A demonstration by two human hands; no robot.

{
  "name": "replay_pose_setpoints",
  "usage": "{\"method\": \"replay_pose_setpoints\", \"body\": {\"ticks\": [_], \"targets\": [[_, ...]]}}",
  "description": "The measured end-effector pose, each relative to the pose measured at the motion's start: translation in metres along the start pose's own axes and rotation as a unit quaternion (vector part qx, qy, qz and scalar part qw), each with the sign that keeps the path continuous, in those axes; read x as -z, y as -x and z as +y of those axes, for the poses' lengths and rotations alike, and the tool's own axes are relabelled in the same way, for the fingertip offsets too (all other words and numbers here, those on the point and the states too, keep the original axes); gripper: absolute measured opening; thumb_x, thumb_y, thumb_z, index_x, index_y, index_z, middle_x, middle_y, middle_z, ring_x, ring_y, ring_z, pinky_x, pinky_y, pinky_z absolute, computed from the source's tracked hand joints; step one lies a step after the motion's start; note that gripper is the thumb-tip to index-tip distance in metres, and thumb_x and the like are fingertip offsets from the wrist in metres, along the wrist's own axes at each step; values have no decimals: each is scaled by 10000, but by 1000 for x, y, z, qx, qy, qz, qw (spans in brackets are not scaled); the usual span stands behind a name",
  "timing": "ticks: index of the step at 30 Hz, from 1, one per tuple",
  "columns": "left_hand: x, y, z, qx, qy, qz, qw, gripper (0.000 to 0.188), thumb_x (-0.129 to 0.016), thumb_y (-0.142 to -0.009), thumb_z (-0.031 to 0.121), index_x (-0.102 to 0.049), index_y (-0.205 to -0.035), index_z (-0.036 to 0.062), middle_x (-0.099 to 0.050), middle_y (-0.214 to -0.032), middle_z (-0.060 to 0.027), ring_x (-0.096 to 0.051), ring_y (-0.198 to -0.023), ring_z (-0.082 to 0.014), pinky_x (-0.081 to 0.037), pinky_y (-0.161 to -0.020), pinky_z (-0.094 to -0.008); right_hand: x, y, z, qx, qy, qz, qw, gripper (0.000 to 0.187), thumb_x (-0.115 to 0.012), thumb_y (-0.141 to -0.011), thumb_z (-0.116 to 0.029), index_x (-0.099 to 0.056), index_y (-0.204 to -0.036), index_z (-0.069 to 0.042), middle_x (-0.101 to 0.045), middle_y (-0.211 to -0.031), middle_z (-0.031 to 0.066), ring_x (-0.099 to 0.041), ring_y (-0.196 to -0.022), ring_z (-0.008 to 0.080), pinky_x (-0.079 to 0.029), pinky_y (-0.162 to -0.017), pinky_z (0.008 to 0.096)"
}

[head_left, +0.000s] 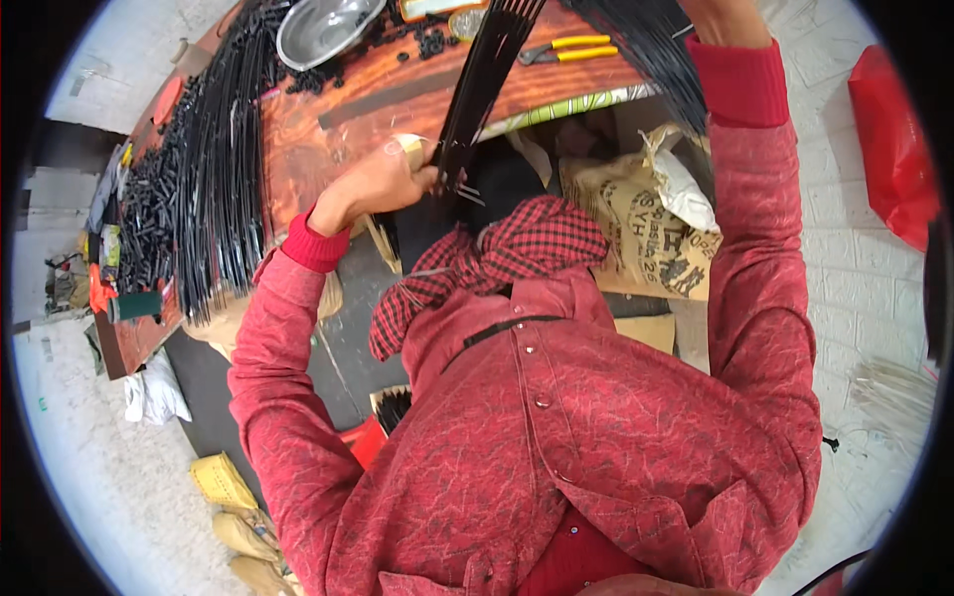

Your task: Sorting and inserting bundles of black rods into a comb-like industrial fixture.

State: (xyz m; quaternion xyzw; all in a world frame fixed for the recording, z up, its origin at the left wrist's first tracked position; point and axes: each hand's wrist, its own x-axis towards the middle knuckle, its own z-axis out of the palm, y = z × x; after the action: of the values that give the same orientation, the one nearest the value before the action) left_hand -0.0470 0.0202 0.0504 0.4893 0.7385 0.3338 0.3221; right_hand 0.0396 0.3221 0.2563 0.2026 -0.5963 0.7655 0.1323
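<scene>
My left hand point(383, 184) is closed round the lower end of a bundle of thin black rods point(482, 79), with a tan wrap on one finger. The bundle slants up and away over the table edge, and a few pale metal tips stick out below it. At the upper right, my right hand point(730, 20) is cut off by the picture's top edge; only its wrist side shows and its fingers are hidden. Black rods point(646, 55) lie spread near that wrist. Between the two hands, pliers with yellow handles point(571, 50) rest on the table.
The reddish wooden table point(308, 164) bears a metal bowl point(323, 35), small black parts point(432, 42) and a large pile of black rods point(224, 179) at left. A printed brown sack point(631, 214) stands below the table edge. A red bag point(889, 149) is by the right wall.
</scene>
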Motion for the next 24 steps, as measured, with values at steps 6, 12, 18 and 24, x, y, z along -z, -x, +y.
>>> {"method": "replay_pose_setpoints", "body": {"ticks": [6,12,18,24], "targets": [[-39,22,34,100,135,-200,965,251,-615,-937,-12,-706,-1168,23,-732,-974,-10,-642,-857,-96,-546,-799,-286,27,10,58,-114,198,107,968,233,-721,-975,-271,-761,-946,-43,-734,-809,-3,-567,-589,34,-422,-524,196],[-43,27,18,94,283,-290,909,151,-762,-821,69,-672,-929,14,-601,-757,49,-522,-729,-85,-445,-617,-289,32,19,82,-154,274,138,939,267,-739,-956,-286,-739,-863,-35,-686,-740,-2,-576,-613,55,-442,-551,234],[-56,18,38,192,64,-169,965,505,-925,-721,344,-533,-682,27,-470,-641,29,-440,-639,-101,-372,-549,-331,61,24,108,-187,249,161,937,274,-747,-948,-292,-731,-859,-34,-686,-757,-12,-594,-644,57,-453,-579,242],[-60,14,38,161,135,-121,970,512,-965,-687,322,-534,-599,59,-411,-582,46,-371,-578,-70,-302,-489,-318,70,22,115,-183,228,159,943,284,-742,-956,-299,-725,-895,-21,-696,-801,-5,-612,-671,66,-485,-612,256]]}}
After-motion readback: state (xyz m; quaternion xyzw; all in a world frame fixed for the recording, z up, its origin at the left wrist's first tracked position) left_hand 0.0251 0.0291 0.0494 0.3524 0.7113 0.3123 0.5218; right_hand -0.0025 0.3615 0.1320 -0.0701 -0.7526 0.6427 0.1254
